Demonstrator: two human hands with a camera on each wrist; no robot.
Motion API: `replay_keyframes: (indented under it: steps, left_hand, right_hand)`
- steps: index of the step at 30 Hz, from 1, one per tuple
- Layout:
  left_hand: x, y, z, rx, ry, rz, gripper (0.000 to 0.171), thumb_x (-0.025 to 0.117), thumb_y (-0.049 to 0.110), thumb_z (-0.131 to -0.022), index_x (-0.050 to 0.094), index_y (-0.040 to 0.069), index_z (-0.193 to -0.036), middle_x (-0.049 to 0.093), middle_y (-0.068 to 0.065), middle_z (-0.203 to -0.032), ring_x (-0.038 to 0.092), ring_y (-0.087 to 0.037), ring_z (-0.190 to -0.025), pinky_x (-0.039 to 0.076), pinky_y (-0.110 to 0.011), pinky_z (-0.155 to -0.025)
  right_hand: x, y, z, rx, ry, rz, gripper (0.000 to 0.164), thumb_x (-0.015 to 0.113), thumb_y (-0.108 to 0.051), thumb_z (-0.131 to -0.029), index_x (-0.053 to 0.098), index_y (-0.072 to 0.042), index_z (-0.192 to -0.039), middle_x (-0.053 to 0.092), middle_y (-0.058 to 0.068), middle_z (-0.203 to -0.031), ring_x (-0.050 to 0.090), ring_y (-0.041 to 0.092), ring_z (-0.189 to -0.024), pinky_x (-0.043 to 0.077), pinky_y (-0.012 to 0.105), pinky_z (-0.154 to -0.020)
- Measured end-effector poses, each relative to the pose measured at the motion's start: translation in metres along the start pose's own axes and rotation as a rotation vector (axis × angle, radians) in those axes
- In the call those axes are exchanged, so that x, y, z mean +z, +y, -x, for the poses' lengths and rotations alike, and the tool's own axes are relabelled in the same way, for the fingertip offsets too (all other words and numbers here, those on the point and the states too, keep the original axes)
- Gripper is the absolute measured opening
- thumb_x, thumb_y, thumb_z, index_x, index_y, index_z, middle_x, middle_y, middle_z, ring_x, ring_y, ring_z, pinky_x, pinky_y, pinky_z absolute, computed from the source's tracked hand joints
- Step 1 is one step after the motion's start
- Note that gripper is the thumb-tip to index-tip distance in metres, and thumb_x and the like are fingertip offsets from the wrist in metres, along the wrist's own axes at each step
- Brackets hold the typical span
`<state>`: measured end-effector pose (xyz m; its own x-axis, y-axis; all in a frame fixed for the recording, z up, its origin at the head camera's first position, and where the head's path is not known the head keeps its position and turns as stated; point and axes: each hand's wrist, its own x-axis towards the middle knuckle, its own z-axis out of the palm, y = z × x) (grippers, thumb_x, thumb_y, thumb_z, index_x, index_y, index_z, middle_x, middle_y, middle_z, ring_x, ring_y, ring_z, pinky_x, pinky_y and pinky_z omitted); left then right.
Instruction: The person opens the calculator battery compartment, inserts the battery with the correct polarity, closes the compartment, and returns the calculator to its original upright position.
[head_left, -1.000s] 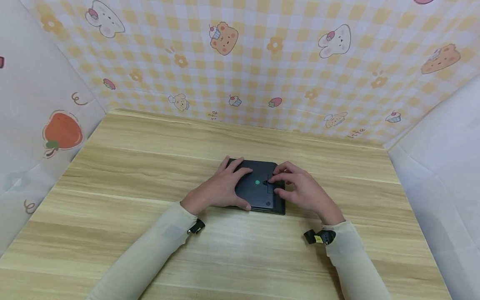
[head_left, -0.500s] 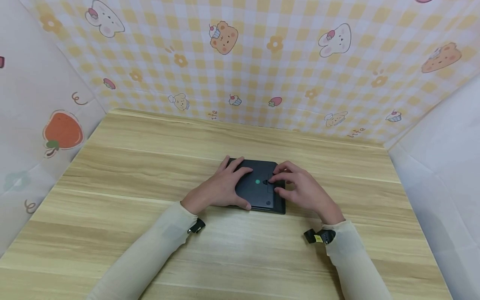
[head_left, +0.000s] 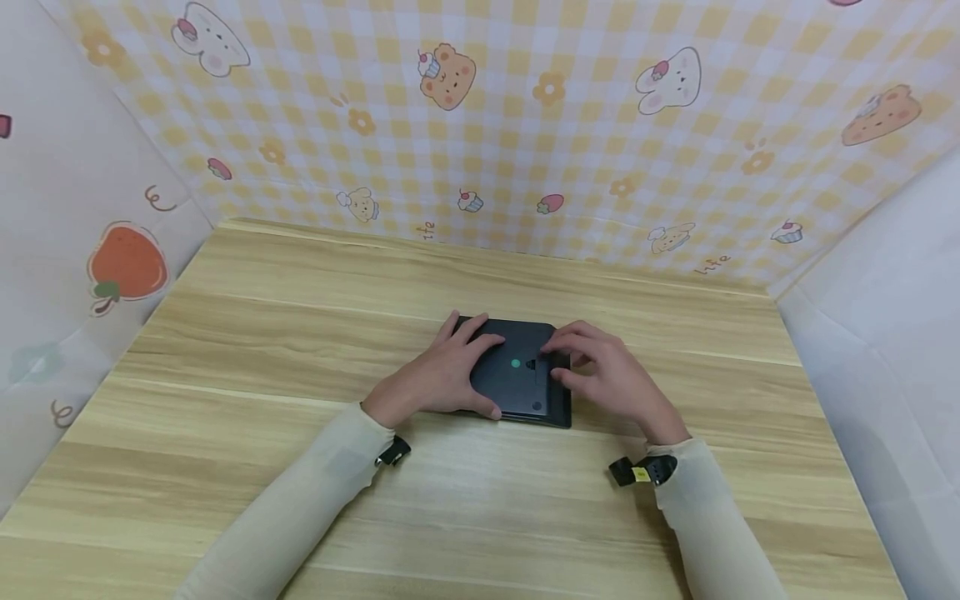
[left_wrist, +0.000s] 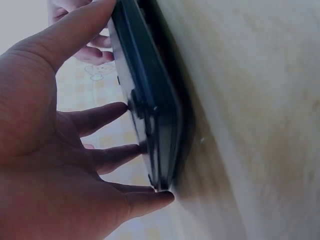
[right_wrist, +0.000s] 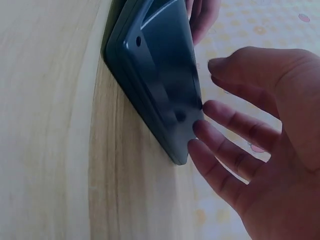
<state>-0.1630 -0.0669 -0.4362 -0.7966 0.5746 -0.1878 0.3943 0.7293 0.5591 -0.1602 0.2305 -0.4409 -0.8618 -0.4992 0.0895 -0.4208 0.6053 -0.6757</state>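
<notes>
A black calculator (head_left: 513, 389) lies face down on the table, its back showing a round green sticker (head_left: 515, 363) and a small dark latch (head_left: 531, 364) by the battery cover. My left hand (head_left: 442, 379) is spread across its left part, thumb along the near edge and fingers toward the far edge. In the left wrist view, the calculator's side (left_wrist: 160, 115) rises at a slant beyond those fingers. My right hand (head_left: 607, 375) is over the right end, bent fingertips near the cover. In the right wrist view, three fingertips meet the calculator's back (right_wrist: 172, 95) while the thumb stands apart.
The wood-grain table (head_left: 465, 508) extends around the calculator on all sides. A yellow checked cloth (head_left: 495, 142) with cartoon prints hangs behind it, and pale cloths flank the left and right. A black strapped camera (head_left: 637, 472) sits on the right wrist.
My right hand has shifted slightly to the right, its fingertips moving off the latch and toward the far edge. The left hand and the calculator stay where they were.
</notes>
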Motion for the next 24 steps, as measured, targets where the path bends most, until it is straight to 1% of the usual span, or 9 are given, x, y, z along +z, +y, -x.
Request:
replay_keyframes:
  steps: [3, 7, 10, 13, 16, 19, 22, 24]
  left_hand:
    - [-0.002, 0.001, 0.001, -0.016, -0.013, -0.022, 0.109, 0.097, 0.051, -0.083, 0.043, 0.013, -0.170, 0.014, -0.017, -0.183, -0.004, -0.054, -0.165, 0.025, -0.066, -0.128]
    - [-0.005, 0.004, 0.003, -0.037, -0.030, -0.064, 0.114, 0.097, 0.050, -0.083, 0.039, 0.004, -0.170, 0.014, -0.021, -0.182, 0.002, -0.060, -0.163, 0.026, -0.065, -0.128]
    - [-0.006, 0.008, 0.006, -0.078, -0.043, -0.081, 0.118, 0.098, 0.049, -0.082, 0.036, 0.001, -0.171, 0.013, -0.022, -0.182, 0.009, -0.062, -0.161, 0.031, -0.063, -0.126]
    - [-0.005, 0.013, 0.009, -0.140, -0.059, -0.082, 0.121, 0.099, 0.046, -0.082, 0.032, 0.002, -0.172, 0.011, -0.021, -0.182, 0.018, -0.061, -0.160, 0.037, -0.061, -0.123]
    - [-0.003, 0.020, 0.011, -0.189, -0.065, -0.091, 0.120, 0.099, 0.043, -0.082, 0.031, 0.002, -0.173, 0.012, -0.022, -0.182, 0.029, -0.059, -0.157, 0.045, -0.059, -0.118]
    - [-0.001, 0.027, 0.013, -0.215, -0.050, -0.109, 0.118, 0.099, 0.041, -0.083, 0.033, -0.001, -0.171, 0.015, -0.025, -0.180, 0.041, -0.057, -0.151, 0.052, -0.059, -0.110]
    - [0.001, 0.032, 0.015, -0.240, -0.042, -0.132, 0.114, 0.099, 0.038, -0.084, 0.035, -0.002, -0.170, 0.017, -0.027, -0.179, 0.045, -0.057, -0.147, 0.056, -0.057, -0.105]
    - [0.002, 0.035, 0.016, -0.251, -0.036, -0.144, 0.112, 0.099, 0.036, -0.085, 0.036, -0.003, -0.169, 0.018, -0.029, -0.178, 0.046, -0.058, -0.146, 0.058, -0.056, -0.103]
  right_hand:
    - [-0.001, 0.005, -0.001, 0.045, 0.039, -0.003, 0.037, 0.081, -0.006, -0.100, 0.075, -0.010, -0.136, 0.067, 0.008, -0.136, 0.071, 0.028, -0.111, 0.063, 0.050, -0.091]
    - [-0.003, 0.012, -0.001, 0.109, 0.073, 0.011, 0.044, 0.080, -0.005, -0.099, 0.070, -0.006, -0.142, 0.068, 0.013, -0.136, 0.071, 0.032, -0.114, 0.062, 0.053, -0.091]
    - [-0.005, 0.016, 0.000, 0.160, 0.079, 0.022, 0.048, 0.079, -0.007, -0.101, 0.066, -0.004, -0.147, 0.068, 0.016, -0.139, 0.072, 0.035, -0.114, 0.061, 0.055, -0.094]
    - [-0.006, 0.016, 0.000, 0.211, 0.078, 0.021, 0.051, 0.078, -0.010, -0.102, 0.063, -0.004, -0.150, 0.068, 0.017, -0.143, 0.072, 0.035, -0.113, 0.061, 0.056, -0.095]
    - [-0.006, 0.015, 0.000, 0.247, 0.079, 0.006, 0.051, 0.077, -0.012, -0.103, 0.062, -0.002, -0.151, 0.068, 0.019, -0.144, 0.073, 0.035, -0.111, 0.061, 0.055, -0.094]
    - [-0.004, 0.013, 0.000, 0.270, 0.084, -0.008, 0.050, 0.075, -0.011, -0.104, 0.062, 0.001, -0.150, 0.068, 0.021, -0.143, 0.074, 0.033, -0.107, 0.061, 0.052, -0.091]
    - [-0.002, 0.011, 0.000, 0.296, 0.087, -0.020, 0.050, 0.074, -0.012, -0.104, 0.061, 0.002, -0.150, 0.068, 0.021, -0.143, 0.074, 0.032, -0.106, 0.061, 0.049, -0.089]
    - [-0.001, 0.009, 0.000, 0.315, 0.087, -0.027, 0.050, 0.073, -0.013, -0.104, 0.061, 0.001, -0.151, 0.067, 0.021, -0.144, 0.073, 0.032, -0.108, 0.061, 0.047, -0.089]
